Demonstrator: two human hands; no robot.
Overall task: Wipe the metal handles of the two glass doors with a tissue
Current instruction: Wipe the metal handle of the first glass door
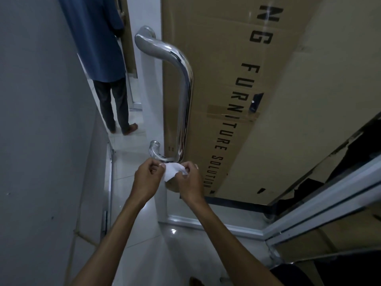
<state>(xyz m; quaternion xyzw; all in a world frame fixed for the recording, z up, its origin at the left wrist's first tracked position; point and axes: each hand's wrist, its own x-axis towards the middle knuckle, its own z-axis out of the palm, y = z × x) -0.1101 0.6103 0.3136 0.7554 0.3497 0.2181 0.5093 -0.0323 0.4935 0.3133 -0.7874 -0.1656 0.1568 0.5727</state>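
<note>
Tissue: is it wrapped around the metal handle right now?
No: both hands hold the tissue just below the handle.

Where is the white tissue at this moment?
In the head view the tissue is pinched between the left hand and right hand, just below the lower end of the metal handle.

Dim, cool indoor light, bluish cast. Left wall (41,120) in deep shade. Bright glare streaks on the chrome door handle (184,96); small highlights on the glossy floor tiles (173,231). Strong wide-angle bending at edges. Focus mostly sharp, slightly soft.
</note>
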